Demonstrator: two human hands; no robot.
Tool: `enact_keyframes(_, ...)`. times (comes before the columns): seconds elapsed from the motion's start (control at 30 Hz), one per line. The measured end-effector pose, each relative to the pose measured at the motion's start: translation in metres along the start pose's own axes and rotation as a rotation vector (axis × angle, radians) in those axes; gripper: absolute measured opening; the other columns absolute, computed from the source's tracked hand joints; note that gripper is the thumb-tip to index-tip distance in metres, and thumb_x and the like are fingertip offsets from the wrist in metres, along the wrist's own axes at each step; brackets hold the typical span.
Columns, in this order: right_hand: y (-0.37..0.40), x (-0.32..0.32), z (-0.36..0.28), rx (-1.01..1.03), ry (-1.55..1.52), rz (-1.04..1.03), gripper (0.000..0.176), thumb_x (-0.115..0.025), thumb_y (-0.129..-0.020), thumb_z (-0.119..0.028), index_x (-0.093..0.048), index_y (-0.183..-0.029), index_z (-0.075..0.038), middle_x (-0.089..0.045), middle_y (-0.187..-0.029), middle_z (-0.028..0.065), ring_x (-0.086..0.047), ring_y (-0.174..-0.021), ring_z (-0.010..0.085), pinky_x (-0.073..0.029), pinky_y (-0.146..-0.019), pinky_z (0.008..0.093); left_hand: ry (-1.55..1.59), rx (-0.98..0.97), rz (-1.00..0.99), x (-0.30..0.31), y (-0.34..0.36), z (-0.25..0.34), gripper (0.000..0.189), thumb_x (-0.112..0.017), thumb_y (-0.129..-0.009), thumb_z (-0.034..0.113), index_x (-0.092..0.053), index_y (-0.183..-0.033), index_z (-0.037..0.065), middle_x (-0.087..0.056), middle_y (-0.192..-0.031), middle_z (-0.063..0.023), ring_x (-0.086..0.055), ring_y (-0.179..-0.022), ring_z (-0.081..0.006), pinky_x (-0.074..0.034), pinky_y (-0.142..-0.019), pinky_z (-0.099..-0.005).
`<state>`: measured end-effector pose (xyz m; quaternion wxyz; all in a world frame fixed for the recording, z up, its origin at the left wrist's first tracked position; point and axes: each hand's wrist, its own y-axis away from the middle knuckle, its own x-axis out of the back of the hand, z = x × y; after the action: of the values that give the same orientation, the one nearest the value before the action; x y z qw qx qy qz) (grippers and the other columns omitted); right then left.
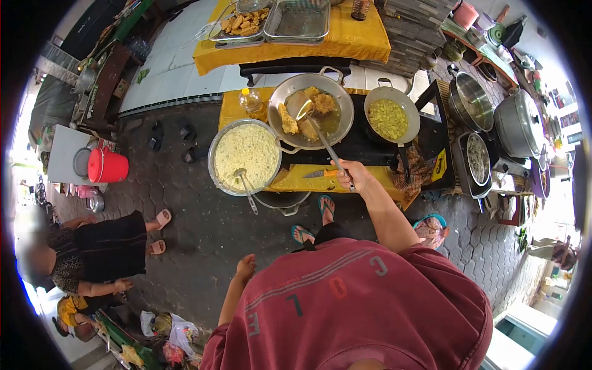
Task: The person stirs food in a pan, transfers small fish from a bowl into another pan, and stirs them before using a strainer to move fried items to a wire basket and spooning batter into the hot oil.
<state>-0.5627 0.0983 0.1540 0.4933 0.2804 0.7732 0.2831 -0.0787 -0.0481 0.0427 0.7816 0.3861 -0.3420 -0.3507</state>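
Observation:
My right hand (353,175) is wrapped round the handle of a long metal ladle (330,151). The ladle's head rests in a wide wok (346,114) of oil, among golden fried pieces (287,119). My left hand (246,266) hangs low beside my body, away from the table, its fingers curled; whether it holds anything is too small to tell. Left of the wok, a large bowl of pale batter (246,151) has a metal spoon (247,192) leaning in it. An orange-handled knife (322,174) lies on the yellow cloth (299,183) near my right hand.
A pan of chopped green food (388,119) stands right of the wok, its handle toward me. Behind are a yellow-capped bottle (250,100), a wire tray (298,21) and fried food (245,23). Large pots (518,123) stand right. A person (98,253) and red bucket (108,165) are left.

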Motion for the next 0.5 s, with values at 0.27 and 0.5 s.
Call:
enact_keyframes(0.27,-0.013,-0.009,-0.011,-0.004,0.132,0.016,0.017,-0.033,-0.093,-0.023,-0.042,-0.1,-0.01,-0.039,-0.056,0.0007,-0.033,-0.04,0.0074,-0.026,-0.035,0.0232,-0.049,0.013,0.044,-0.001,-0.002,-0.035,0.037,-0.044,-0.078,-0.001,-0.052,-0.114,0.006,-0.059,-0.101,-0.0042,-0.057,-0.088,-0.0163,-0.045,-0.075,-0.028)
enact_keyframes(0.5,-0.036,-0.025,-0.002,-0.008,0.03,-0.042,0.018,-0.036,-0.092,-0.024,-0.04,-0.102,-0.009,-0.038,-0.056,0.0019,-0.033,-0.04,0.0084,-0.026,-0.036,0.0235,-0.09,0.052,0.025,-0.003,-0.005,-0.039,0.04,-0.048,-0.077,0.001,-0.05,-0.117,0.005,-0.059,-0.105,-0.0082,-0.056,-0.098,-0.0183,-0.043,-0.082,-0.0277)
